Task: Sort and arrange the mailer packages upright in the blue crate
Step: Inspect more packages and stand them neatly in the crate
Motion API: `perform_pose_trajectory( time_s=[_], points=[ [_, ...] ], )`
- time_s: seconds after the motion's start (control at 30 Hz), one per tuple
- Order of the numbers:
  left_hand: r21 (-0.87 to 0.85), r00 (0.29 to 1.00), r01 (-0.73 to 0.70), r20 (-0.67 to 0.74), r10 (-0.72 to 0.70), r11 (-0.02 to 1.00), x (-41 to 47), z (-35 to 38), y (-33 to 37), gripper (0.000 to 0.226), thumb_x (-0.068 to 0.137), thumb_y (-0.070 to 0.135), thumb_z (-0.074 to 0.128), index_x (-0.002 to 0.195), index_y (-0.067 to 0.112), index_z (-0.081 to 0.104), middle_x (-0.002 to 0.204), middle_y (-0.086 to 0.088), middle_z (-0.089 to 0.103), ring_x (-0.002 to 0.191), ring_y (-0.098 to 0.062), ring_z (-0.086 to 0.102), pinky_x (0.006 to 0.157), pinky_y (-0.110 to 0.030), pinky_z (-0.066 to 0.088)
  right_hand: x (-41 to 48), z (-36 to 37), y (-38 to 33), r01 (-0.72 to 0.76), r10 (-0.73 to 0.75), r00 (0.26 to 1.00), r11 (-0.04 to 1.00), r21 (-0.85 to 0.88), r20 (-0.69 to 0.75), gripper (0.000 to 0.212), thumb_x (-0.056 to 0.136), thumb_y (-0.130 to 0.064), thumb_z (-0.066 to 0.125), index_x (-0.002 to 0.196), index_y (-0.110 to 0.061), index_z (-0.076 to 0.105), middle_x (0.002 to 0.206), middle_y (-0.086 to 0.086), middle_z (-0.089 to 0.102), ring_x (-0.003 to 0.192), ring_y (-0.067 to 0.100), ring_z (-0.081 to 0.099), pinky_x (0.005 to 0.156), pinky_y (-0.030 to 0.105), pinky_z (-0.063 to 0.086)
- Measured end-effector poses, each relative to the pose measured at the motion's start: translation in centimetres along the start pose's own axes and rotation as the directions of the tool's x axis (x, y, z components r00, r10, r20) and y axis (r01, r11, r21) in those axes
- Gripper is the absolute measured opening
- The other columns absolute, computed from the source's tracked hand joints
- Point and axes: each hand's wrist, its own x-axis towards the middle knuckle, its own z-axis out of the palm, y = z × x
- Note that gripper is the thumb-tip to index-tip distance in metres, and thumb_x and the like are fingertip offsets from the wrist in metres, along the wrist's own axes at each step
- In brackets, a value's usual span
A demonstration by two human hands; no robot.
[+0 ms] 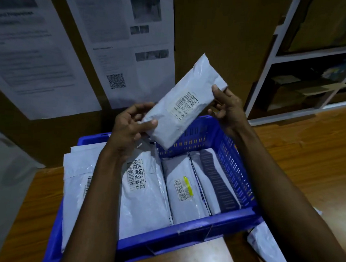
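Fingers (149, 123) of the left hand (129, 127) and right hand (227, 109) pinch opposite ends of one mailer (181, 105), tilted above the crate (184, 234). Filed mailers (144, 200) fill most of it, so the task seems well advanced. The held one and a loose mailer (266, 249) on the bench (304, 155) remain. Wall sheets (120, 50) behind; shelves (288, 54) right.
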Motion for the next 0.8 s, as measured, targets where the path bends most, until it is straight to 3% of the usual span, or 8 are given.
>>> perform_pose_trajectory(
  time_s=[0.07, 0.13, 0.2, 0.27, 0.33, 0.43, 0.6, 0.8],
  points=[
    [0.113, 0.989, 0.044, 0.133, -0.059, 0.993, -0.3, 0.4, -0.7, 0.048, 0.078, 0.000, 0.078, 0.124, 0.007, 0.065, 0.108, -0.011, 0.073, 0.090, -0.016, 0.070, 0.070, -0.026, 0.059, -0.1, 0.0, -0.3, 0.022, -0.022, 1.000, 0.999, 0.027, 0.003, 0.035, 0.099, -0.019, 0.067, 0.131, -0.006, 0.062, 0.119, 0.016, 0.070, 0.088, 0.018, 0.069, 0.052, 0.017, 0.050],
    [0.203, 0.978, 0.074, 0.175, -0.111, 0.976, -0.5, 1.4, -1.2, 0.040, 0.078, 0.018, 0.085, 0.115, 0.018, 0.071, 0.099, -0.011, 0.072, 0.084, -0.018, 0.063, 0.064, -0.027, 0.053, -0.2, 0.0, -0.4, 0.041, -0.041, 0.999, 0.999, 0.004, 0.003, 0.041, 0.099, -0.017, 0.067, 0.134, 0.002, 0.059, 0.111, 0.016, 0.072, 0.066, 0.009, 0.061, 0.044, 0.013, 0.041],
    [0.234, 0.982, 0.074, 0.151, -0.111, 0.969, -0.3, 2.5, -1.8, 0.035, 0.078, 0.027, 0.087, 0.109, 0.017, 0.074, 0.099, -0.015, 0.075, 0.085, -0.024, 0.063, 0.072, -0.037, 0.054, -0.3, 0.1, -0.4, 0.045, -0.045, 0.999, 0.999, -0.020, 0.009, 0.043, 0.099, -0.018, 0.067, 0.134, 0.006, 0.058, 0.102, 0.012, 0.072, 0.052, 0.003, 0.047, 0.041, 0.011, 0.033],
    [0.258, 0.989, 0.028, 0.136, -0.065, 0.966, -0.3, 3.4, -2.0, 0.034, 0.080, 0.026, 0.086, 0.108, 0.011, 0.075, 0.103, -0.016, 0.077, 0.091, -0.025, 0.071, 0.085, -0.044, 0.058, -0.5, 0.3, -0.5, 0.040, -0.040, 0.999, 0.999, -0.011, 0.021, 0.037, 0.100, -0.018, 0.066, 0.129, 0.004, 0.060, 0.103, 0.013, 0.070, 0.056, 0.002, 0.054, 0.041, 0.011, 0.036],
    [0.264, 0.993, -0.005, 0.118, -0.027, 0.964, -0.4, 3.8, -1.9, 0.036, 0.079, 0.025, 0.082, 0.109, 0.008, 0.073, 0.103, -0.010, 0.078, 0.092, -0.019, 0.074, 0.080, -0.036, 0.059, -0.4, 0.2, -0.5, 0.029, -0.028, 0.998, 1.000, -0.007, 0.047, 0.038, 0.098, -0.024, 0.068, 0.123, 0.002, 0.062, 0.104, 0.014, 0.067, 0.073, 0.012, 0.063, 0.047, 0.013, 0.045],
    [0.275, 0.997, -0.045, 0.079, 0.024, 0.960, -0.4, 3.9, -1.7, 0.032, 0.085, 0.021, 0.077, 0.113, 0.008, 0.070, 0.106, -0.005, 0.078, 0.092, -0.016, 0.075, 0.070, -0.026, 0.057, -0.2, 0.1, -0.2, 0.011, 0.005, 0.992, 0.993, -0.119, 0.129, 0.052, 0.095, -0.035, 0.070, 0.133, 0.001, 0.062, 0.109, 0.015, 0.065, 0.096, 0.028, 0.056, 0.063, 0.023, 0.055],
    [0.238, 0.996, -0.088, 0.050, 0.078, 0.967, -0.2, 3.6, -2.0, 0.026, 0.092, 0.004, 0.071, 0.117, 0.006, 0.064, 0.109, -0.009, 0.075, 0.095, -0.016, 0.073, 0.073, -0.025, 0.056, -0.8, 1.0, 0.3, 0.030, 0.023, 0.970, 0.976, -0.215, 0.241, 0.034, 0.087, -0.021, 0.074, 0.118, -0.007, 0.070, 0.099, 0.002, 0.076, 0.072, 0.009, 0.068, 0.057, 0.020, 0.054],
    [0.221, 0.993, -0.117, 0.014, 0.117, 0.968, 0.2, 3.4, -2.2, 0.030, 0.090, 0.006, 0.073, 0.120, 0.009, 0.065, 0.112, -0.008, 0.076, 0.104, -0.022, 0.072, 0.089, -0.034, 0.058, -1.0, 1.4, 0.4, 0.069, -0.022, 0.972, 0.978, -0.196, 0.234, 0.033, 0.084, -0.016, 0.076, 0.114, -0.002, 0.070, 0.097, 0.006, 0.077, 0.073, 0.010, 0.070, 0.055, 0.019, 0.054]
  ],
)
